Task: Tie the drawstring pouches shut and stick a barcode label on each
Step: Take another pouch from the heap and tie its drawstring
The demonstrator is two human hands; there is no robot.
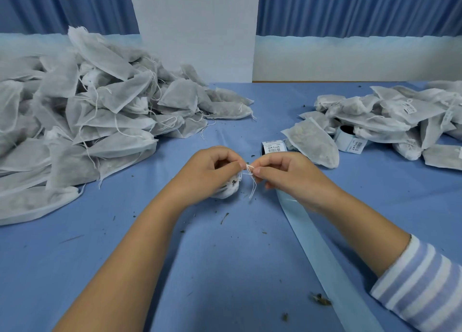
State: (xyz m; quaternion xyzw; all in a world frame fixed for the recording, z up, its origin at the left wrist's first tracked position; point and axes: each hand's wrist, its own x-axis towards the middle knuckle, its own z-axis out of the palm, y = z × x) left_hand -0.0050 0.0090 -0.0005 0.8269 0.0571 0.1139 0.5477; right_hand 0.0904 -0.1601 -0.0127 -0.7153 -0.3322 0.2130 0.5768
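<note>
A small white drawstring pouch (228, 188) lies on the blue table under my left hand (207, 170). My left hand pinches one end of its white drawstring (250, 173), and my right hand (282, 173) pinches the other end close by. The loose string ends hang down between the two hands. A roll of barcode labels (273, 147) stands just behind my right hand, and its empty light-blue backing strip (322, 256) trails toward me under my right forearm.
A large heap of white pouches (82, 121) fills the left side of the table (225, 269). A lower pile of pouches (390, 121), some with labels, lies at the right with a second label roll (350, 138) among them. Dried herb crumbs dot the cloth.
</note>
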